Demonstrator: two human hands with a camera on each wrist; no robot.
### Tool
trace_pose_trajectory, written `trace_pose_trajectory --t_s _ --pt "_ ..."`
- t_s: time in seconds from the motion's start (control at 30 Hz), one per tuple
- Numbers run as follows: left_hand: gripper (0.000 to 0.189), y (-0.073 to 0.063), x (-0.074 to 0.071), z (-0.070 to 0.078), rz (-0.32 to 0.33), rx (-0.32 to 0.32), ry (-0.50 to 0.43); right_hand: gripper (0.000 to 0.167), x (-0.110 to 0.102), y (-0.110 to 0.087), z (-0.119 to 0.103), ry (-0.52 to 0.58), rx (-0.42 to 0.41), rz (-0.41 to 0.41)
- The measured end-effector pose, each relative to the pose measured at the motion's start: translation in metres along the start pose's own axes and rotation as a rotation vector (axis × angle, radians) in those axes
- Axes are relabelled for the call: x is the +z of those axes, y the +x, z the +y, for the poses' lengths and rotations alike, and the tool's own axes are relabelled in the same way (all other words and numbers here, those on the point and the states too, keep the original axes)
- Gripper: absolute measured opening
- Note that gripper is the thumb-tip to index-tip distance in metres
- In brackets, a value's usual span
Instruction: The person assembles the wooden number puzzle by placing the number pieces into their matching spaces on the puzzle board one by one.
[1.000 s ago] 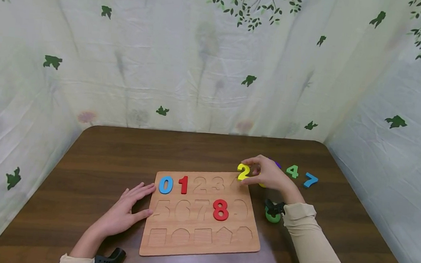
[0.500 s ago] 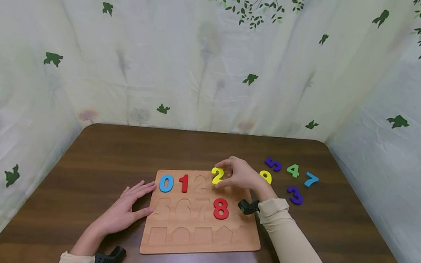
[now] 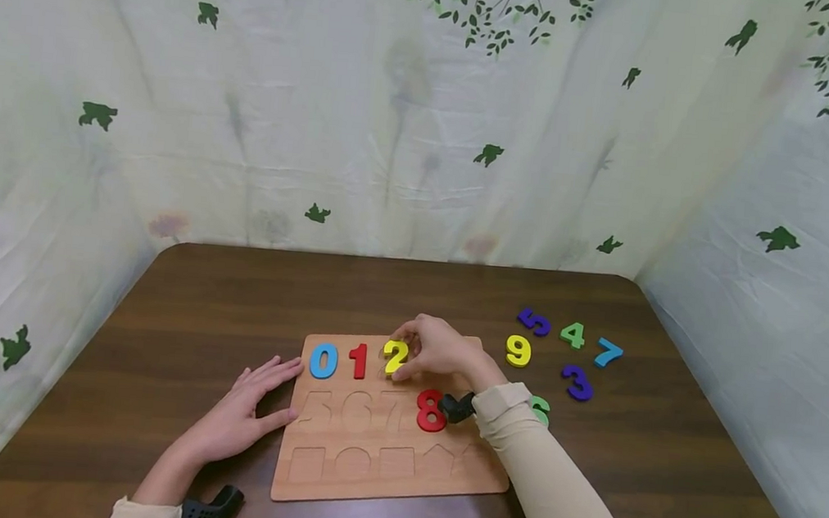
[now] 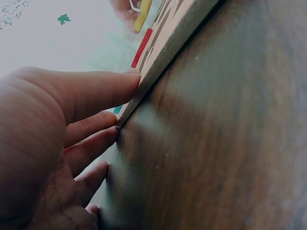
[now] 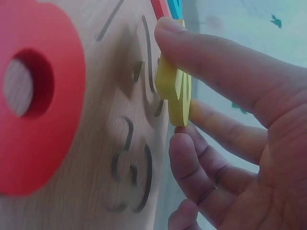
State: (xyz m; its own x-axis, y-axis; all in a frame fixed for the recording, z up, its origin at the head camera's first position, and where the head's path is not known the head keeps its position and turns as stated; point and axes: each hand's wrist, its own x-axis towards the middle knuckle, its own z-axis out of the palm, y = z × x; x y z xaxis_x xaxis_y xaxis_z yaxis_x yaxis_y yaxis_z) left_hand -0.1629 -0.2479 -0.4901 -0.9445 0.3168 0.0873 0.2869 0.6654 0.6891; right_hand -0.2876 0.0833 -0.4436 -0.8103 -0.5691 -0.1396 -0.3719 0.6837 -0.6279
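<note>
My right hand (image 3: 443,350) pinches a yellow number 2 (image 3: 395,358) between thumb and fingers, over the top row of a wooden number puzzle board (image 3: 349,494). In the right wrist view the yellow piece stands a little off the board, beside its outlined recess, the thumb on one edge. A blue 0 (image 3: 323,360) and a red 1 (image 3: 357,361) sit to its left on the board; a red 8 (image 3: 432,410) lies in the middle row, partly behind the wrist camera. My left hand (image 3: 246,409) rests with extended fingers against the board's left edge.
Right of the board lie loose numbers: a purple 5 (image 3: 534,321), a green 4 (image 3: 572,334), a blue 7 (image 3: 608,352), a yellow 9 (image 3: 518,350) and a purple 3 (image 3: 577,383). Another green piece (image 3: 540,409) is partly hidden by the right sleeve. A printed curtain (image 3: 367,123) surrounds the table.
My right hand has carried the yellow 2 leftward from the board's upper right corner to beside the red 1. The left hand has stayed at the board's edge.
</note>
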Motion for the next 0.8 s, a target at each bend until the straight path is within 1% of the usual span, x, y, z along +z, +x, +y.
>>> trace_pose_trajectory --t_s 0.23,0.43,0.63,0.8 --pt "0.068 -0.002 0.000 0.001 0.003 -0.005 -0.001 0.057 0.006 0.006 -0.005 -0.010 0.003 -0.008" --pt "0.068 -0.003 0.000 0.002 0.007 -0.006 -0.004 0.058 0.012 0.011 -0.007 -0.059 0.008 -0.009" --pt "0.067 -0.003 0.003 0.002 0.006 -0.003 -0.007 0.056 0.014 0.010 -0.010 -0.084 0.022 -0.017" --pt "0.067 -0.003 0.004 0.001 0.010 -0.008 -0.006 0.055 0.015 0.009 -0.012 -0.133 0.023 0.000"
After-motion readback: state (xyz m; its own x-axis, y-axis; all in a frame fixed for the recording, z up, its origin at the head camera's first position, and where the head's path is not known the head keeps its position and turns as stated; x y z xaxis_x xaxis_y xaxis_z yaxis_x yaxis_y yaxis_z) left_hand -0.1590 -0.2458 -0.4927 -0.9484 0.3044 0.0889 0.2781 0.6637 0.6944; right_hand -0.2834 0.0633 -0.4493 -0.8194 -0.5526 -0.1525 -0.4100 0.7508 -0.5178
